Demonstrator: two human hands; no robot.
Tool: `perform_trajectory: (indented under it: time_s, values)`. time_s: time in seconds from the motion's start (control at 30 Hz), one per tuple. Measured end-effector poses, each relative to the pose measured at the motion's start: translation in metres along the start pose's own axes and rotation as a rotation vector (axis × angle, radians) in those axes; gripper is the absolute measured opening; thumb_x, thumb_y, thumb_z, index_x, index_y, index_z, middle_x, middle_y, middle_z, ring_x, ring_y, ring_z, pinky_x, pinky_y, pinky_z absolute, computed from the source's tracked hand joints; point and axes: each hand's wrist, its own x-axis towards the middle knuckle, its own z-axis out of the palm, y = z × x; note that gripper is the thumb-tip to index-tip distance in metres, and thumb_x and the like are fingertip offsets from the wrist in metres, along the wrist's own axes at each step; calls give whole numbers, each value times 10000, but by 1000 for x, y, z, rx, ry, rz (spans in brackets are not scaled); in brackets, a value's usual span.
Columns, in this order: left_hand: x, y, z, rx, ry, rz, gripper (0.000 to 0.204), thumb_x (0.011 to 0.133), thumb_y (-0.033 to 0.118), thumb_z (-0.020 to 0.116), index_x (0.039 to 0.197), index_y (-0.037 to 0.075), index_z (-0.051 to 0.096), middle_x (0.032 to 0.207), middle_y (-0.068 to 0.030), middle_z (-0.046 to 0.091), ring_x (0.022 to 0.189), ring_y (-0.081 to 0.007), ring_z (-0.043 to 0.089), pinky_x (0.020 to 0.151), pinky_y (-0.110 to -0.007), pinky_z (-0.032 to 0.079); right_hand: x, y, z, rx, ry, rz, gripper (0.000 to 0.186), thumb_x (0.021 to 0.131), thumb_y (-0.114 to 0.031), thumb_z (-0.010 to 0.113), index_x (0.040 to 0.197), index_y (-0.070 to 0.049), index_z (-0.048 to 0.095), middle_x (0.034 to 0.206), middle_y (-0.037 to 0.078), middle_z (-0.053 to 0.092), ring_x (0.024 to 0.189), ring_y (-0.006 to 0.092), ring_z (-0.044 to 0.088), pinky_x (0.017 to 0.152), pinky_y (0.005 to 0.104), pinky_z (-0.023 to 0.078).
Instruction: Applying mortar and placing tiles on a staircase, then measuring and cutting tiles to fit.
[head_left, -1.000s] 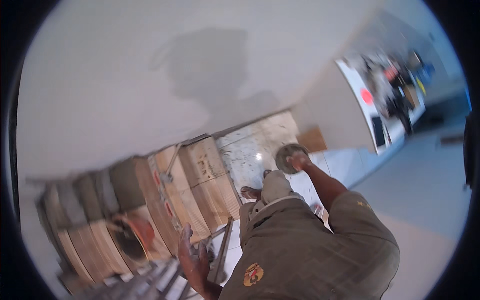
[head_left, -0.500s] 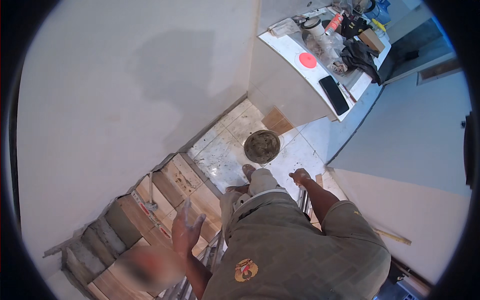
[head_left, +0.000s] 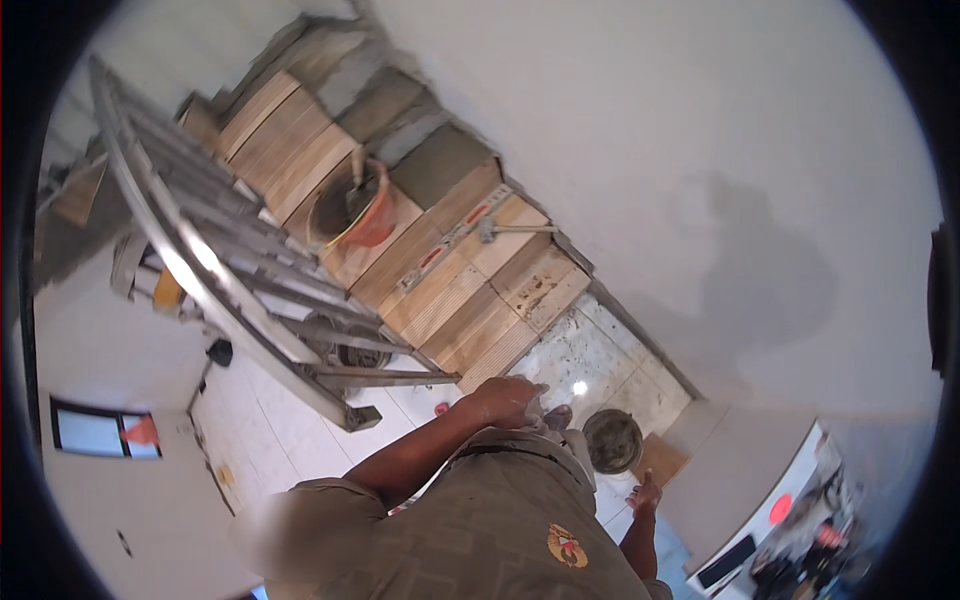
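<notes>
Before you, upper centre of the frame, wood-look steps (head_left: 445, 300) bore an orange bucket (head_left: 374, 222), a level (head_left: 455, 237) and a hammer (head_left: 515, 229). Your tiled floor (head_left: 290, 425), right of lower centre, held a mortar tub (head_left: 613, 441); the counter (head_left: 803, 458), lower right, carried a phone (head_left: 727, 562) and red disc (head_left: 780, 508).

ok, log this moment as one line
left hand: near trousers, grip unclear | right hand: nothing visibly held, near round bucket | rest: orange bucket and hammer on stairs

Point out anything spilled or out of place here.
Dark specks litter the white floor tiles, and brown clumps lie on the lowest step's wood-look tile; both look like spilled material.
</notes>
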Motion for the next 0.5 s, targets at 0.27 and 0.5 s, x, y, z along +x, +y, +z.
perform_trajectory:
  time_s: [0.27, 0.5]
  values:
    - [-18, -91, 81, -182, 89, -266, 697, 864, 473, 663, 1422, 79, 521, 1374, -196, 594, 1239, -361, 585, 1006, -430, 497, -10, -141, 54, -440, -140, -343, 330, 993, -403, 553, 875, -96, 585, 643, 44, 537, 480, 179, 515, 412, 326, 416]
    - [-18, -136, 140, -541, 318, -535, 450, 907, 391, 654, 1210, 59, 656, 987, -148, 746, 931, -316, 720, 817, -393, 564, 135, -88, 67, -693, -170, -963, 288, 976, -328, 575, 825, -83, 584, 642, 75, 561, 533, 272, 577, 481, 416, 478]
